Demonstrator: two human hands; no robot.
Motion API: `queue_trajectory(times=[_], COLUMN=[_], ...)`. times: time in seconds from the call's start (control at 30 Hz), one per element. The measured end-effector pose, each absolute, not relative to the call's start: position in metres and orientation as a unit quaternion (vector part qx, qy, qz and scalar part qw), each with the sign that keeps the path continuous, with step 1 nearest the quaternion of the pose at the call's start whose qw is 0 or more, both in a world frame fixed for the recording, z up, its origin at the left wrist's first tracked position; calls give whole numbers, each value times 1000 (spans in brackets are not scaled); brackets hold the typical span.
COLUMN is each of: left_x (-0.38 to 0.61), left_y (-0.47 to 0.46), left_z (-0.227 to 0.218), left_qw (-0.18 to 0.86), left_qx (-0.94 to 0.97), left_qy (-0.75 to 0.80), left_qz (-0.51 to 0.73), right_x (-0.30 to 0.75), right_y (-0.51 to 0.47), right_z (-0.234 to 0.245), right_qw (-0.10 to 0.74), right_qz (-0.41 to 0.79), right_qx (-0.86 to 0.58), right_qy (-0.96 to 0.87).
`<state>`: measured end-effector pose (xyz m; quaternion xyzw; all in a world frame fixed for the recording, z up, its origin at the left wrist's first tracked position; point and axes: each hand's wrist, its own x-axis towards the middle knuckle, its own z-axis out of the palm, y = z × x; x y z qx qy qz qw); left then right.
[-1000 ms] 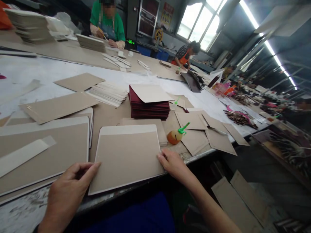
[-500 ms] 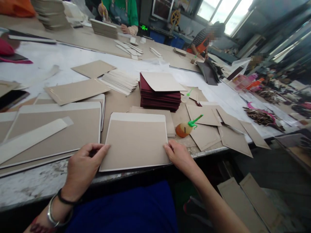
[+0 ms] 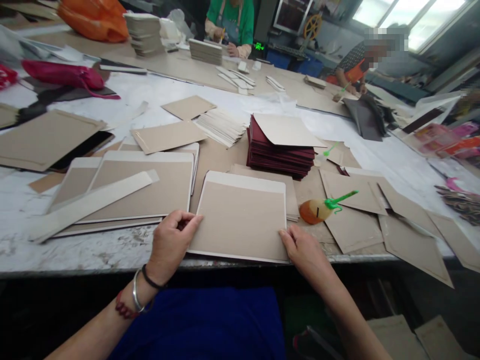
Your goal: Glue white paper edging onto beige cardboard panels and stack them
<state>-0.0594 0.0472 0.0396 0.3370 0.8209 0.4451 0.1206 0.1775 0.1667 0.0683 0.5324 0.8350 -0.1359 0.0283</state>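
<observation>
A beige panel with a pale strip along its far edge lies in front of me at the table's near edge. My left hand pinches its left side between thumb and fingers. At the right side, my right hand grips the edge near the front corner. Just beyond the right hand lies a squeeze bottle of amber liquid with a green nozzle. Similar panels are piled to the left, with a long pale strip across them. Behind the held panel stands a stack of dark red pieces topped by a pale sheet.
Loose beige boards overlap on the right, some jutting past the table edge. A fan of white strips lies farther back. A pink pouch and an orange bag are at left. Across the table a person in green works.
My view has turned left, so the scene sits farther right in the picture. Both hands keep hold of the panel, which stays at the table's near edge.
</observation>
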Motion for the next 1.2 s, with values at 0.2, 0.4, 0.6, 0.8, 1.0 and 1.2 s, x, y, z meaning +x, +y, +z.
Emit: queue_trajectory(times=[0.2,0.4,0.6,0.8,1.0,1.2], left_x=[-60,-65,-71,-78,-80,-80], left_y=[47,37,17,14,16,17], left_z=[33,36,31,23,13,9], left_qw=[93,78,-26,-64,-74,-79], left_qx=[364,453,602,649,660,658], left_qy=[809,765,696,673,657,655], left_qz=[452,452,390,349,355,363], right_x=[177,181,183,180,176,175], right_y=[166,170,172,167,161,160], right_z=[66,58,54,58,68,68], right_qw=[40,24,9,2,-5,-9], right_qz=[-109,-115,-133,-127,-145,-140], right_qx=[533,523,515,532,546,557], right_qy=[838,844,847,837,825,818])
